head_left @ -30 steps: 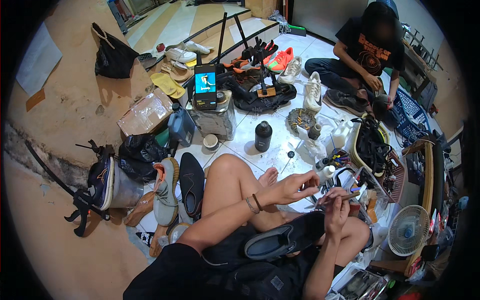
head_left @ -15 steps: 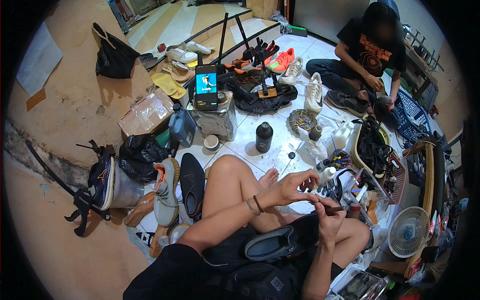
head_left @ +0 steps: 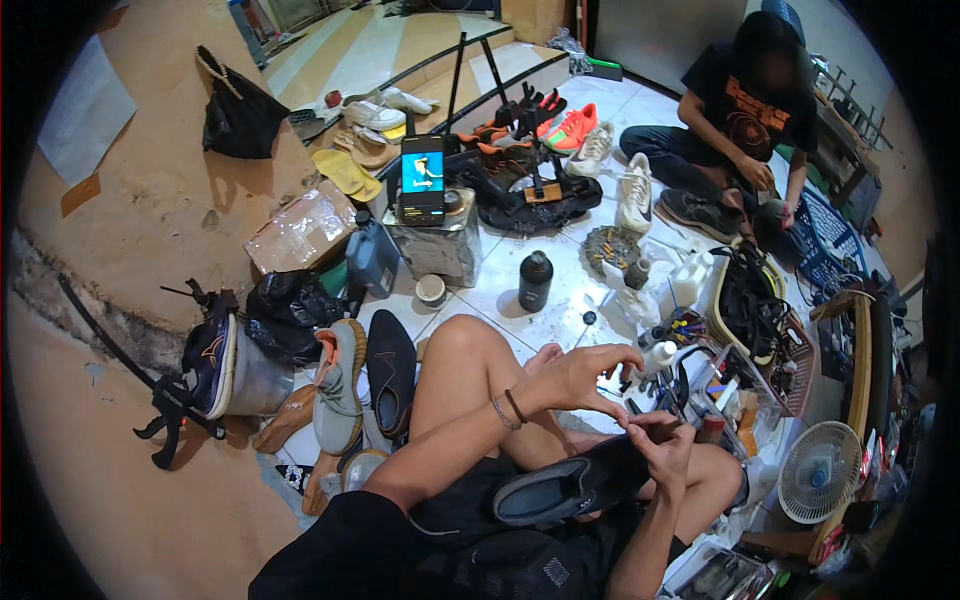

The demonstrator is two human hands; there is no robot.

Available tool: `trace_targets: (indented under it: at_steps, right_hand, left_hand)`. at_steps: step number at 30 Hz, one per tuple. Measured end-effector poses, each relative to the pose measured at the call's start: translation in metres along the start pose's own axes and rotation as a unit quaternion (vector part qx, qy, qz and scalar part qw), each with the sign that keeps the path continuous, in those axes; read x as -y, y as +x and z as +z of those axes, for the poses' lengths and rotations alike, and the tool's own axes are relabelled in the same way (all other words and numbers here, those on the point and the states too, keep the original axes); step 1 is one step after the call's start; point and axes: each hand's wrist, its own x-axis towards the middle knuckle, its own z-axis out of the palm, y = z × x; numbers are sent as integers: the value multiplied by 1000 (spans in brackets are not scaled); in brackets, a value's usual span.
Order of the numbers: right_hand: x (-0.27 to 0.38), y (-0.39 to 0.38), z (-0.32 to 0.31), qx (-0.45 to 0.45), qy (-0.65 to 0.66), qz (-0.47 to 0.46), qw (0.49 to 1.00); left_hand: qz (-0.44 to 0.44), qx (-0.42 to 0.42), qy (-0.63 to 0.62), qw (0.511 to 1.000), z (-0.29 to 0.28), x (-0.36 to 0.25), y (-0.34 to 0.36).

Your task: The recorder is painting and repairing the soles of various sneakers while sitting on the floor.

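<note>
My left hand (head_left: 580, 382), with bands at its wrist, is held over my lap. Its fingers are bent in a wide curve, thumb and forefinger apart. The thumb tip comes close to my right hand (head_left: 664, 446); whether the two touch I cannot tell. My right hand is closed, thumb raised and fingers curled about something small and dark that I cannot make out. Below them a dark slip-on shoe (head_left: 545, 492) with a grey lining lies across my lap, its toe end by my right wrist.
Beside my left knee stand a grey sneaker (head_left: 338, 400) and a dark shoe (head_left: 391, 370). Ahead are a black bottle (head_left: 535, 282) and a phone (head_left: 422, 180) on a metal tin. At right are a basket (head_left: 722, 310) and a fan (head_left: 818, 472). Another person (head_left: 745, 120) sits far right, handling a shoe.
The view has shifted slightly, so the surroundings sit a little lower and further right. My left forefinger and thumb are spread wider apart. The shoe stays in my lap.
</note>
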Motion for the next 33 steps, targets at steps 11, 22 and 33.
trace_targets:
  at_steps: [11, 22, 33]
  right_hand:
    - [-1, 2, -4, 21, -201, -13, 979]
    - [14, 2, 10, 13, -270, -97, 958]
    - [15, 5, 13, -43, -328, -134, 934]
  left_hand:
    - [36, 40, 90, 995, 2, 3, 0]
    - [29, 60, 78, 995, 2, 1, -1]
    - [28, 45, 79, 995, 8, 2, -1]
